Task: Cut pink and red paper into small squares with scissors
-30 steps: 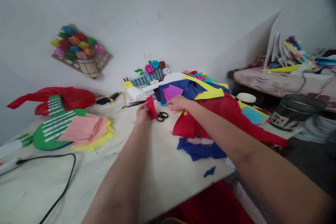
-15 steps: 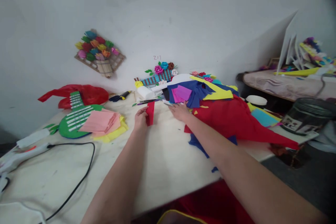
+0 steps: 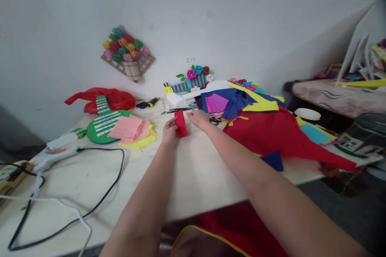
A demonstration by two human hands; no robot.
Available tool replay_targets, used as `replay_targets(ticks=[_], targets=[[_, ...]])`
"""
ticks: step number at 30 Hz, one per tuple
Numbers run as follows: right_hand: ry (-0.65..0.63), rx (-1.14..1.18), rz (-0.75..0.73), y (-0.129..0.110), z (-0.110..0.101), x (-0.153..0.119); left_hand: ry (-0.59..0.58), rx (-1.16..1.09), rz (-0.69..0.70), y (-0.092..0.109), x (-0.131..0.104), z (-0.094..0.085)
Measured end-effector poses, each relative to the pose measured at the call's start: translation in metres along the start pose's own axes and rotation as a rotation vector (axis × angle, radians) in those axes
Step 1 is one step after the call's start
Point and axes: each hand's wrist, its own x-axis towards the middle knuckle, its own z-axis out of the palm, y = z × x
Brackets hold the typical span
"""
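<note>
Near the middle of the table, my left hand (image 3: 170, 130) pinches a small folded red piece (image 3: 181, 123) by its left side. My right hand (image 3: 199, 119) is just to the right of that piece, apart from it, with the fingers drawn together; whatever they hold, if anything, is too small to make out. Dark-handled scissors (image 3: 214, 121) lie beside my right wrist. Behind the hands are pens (image 3: 177, 110) and a white roll (image 3: 175, 99). Magenta sheets (image 3: 216, 103) rest on blue material (image 3: 233, 104) further right.
A green guitar shape (image 3: 105, 124) lies left under pink sheets (image 3: 126, 127). A glue gun (image 3: 57, 158) and black cable (image 3: 119, 182) occupy the near left. Red fabric (image 3: 271, 132) covers the right side, near a glass jar (image 3: 363, 134). Pliers (image 3: 147, 103) lie at the back.
My right hand has left the magenta sheets and come nearer the red piece, its fingers now closed. The red piece is turned and shows more of its face. The view has shifted left.
</note>
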Motion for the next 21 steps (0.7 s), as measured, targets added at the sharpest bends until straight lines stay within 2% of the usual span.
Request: replay_targets(ticks=[2,4,6,8,12,15,18,21], targets=[[-0.088,0.305,0.037,-0.006,0.02,-0.003,0.003,-0.012,0.006,-0.001,-0.001,-0.001],[-0.063,0.572,0.066,-0.006,0.04,-0.008,-0.002,-0.015,0.017,-0.003,0.0,-0.002],[-0.031,0.709,0.088,-0.003,0.054,-0.012,-0.008,-0.005,0.031,-0.004,0.001,-0.002],[-0.027,0.839,0.117,0.0,0.06,-0.014,-0.011,0.021,0.045,-0.006,0.003,-0.003],[-0.096,1.08,0.162,0.0,0.056,-0.015,0.007,0.085,0.064,-0.01,0.006,-0.005],[-0.068,1.119,0.172,0.0,0.057,-0.013,0.005,0.121,0.068,-0.015,0.008,-0.005],[0.067,1.008,0.132,0.001,0.064,-0.009,0.0,0.146,0.033,-0.017,0.008,-0.004],[0.156,0.875,0.055,0.002,0.067,-0.008,-0.097,0.164,-0.01,-0.015,0.004,-0.002]])
